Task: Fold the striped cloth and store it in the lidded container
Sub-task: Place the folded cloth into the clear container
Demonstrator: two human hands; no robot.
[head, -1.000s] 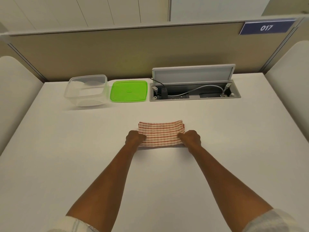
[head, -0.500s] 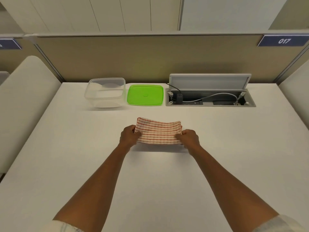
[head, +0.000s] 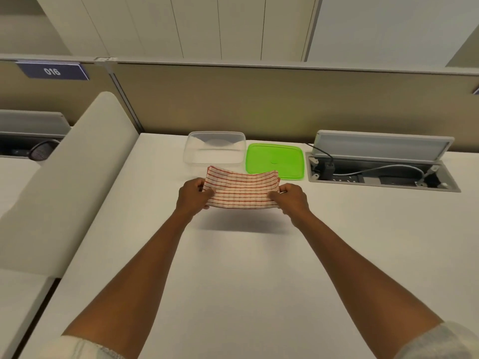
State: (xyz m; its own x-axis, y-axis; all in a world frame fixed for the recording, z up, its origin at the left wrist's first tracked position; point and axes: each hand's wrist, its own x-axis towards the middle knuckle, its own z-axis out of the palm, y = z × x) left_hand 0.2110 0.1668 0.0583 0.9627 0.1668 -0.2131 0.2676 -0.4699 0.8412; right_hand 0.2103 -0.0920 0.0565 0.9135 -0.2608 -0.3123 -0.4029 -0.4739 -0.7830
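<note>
Head view: we pinch the folded cloth (head: 241,190) with left hand (head: 193,194) and right hand (head: 291,199), lifted clear for carrying to the open container (head: 213,151).

Woven striped cloth (head: 241,189), clear plastic container (head: 214,152), glossy lid (head: 274,161)

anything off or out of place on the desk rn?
Nothing spilled or damaged. The green lid lies beside the clear container, not on it. The desk's cable hatch is propped open. Both hands hold the folded striped cloth above the table.
</note>
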